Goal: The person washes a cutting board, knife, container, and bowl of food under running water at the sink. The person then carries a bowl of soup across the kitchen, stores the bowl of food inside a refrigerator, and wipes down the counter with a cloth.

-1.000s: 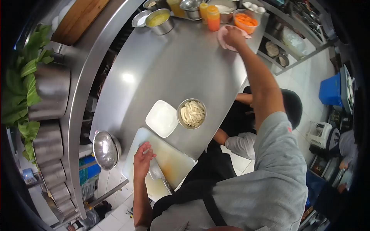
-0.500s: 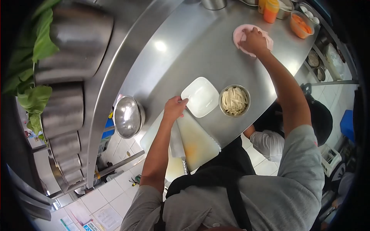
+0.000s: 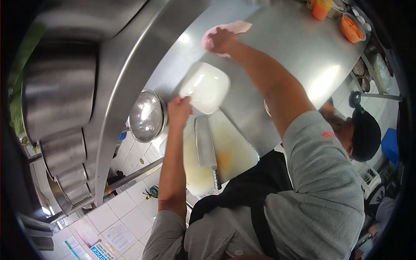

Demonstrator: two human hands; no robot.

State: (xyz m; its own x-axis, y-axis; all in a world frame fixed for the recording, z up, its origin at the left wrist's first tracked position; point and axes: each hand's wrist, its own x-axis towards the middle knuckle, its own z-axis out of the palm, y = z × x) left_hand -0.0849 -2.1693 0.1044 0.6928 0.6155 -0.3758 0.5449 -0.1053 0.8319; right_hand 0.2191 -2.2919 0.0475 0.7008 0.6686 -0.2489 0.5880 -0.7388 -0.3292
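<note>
Left hand (image 3: 178, 111) clamped on the near edge of a white dish (image 3: 211, 88), which extends just beyond and to the right of the fingers. Right hand (image 3: 222, 40), farther across the bench (image 3: 277, 52), rests over a pink cloth (image 3: 239, 27); from where I stand, I cannot tell whether its fingers grip or merely press. The dish appears stiff, smooth and breakable, fairly light, probably slippery if wet; its rim offers the best hold. The cloth seems soft and limp, best held bunched under the palm. Nearer the body than the left hand, a knife (image 3: 204, 142) lies on a cutting board (image 3: 236, 139). Blur obscures the left fingertips; whether the dish clears the bench is uncertain.
</note>
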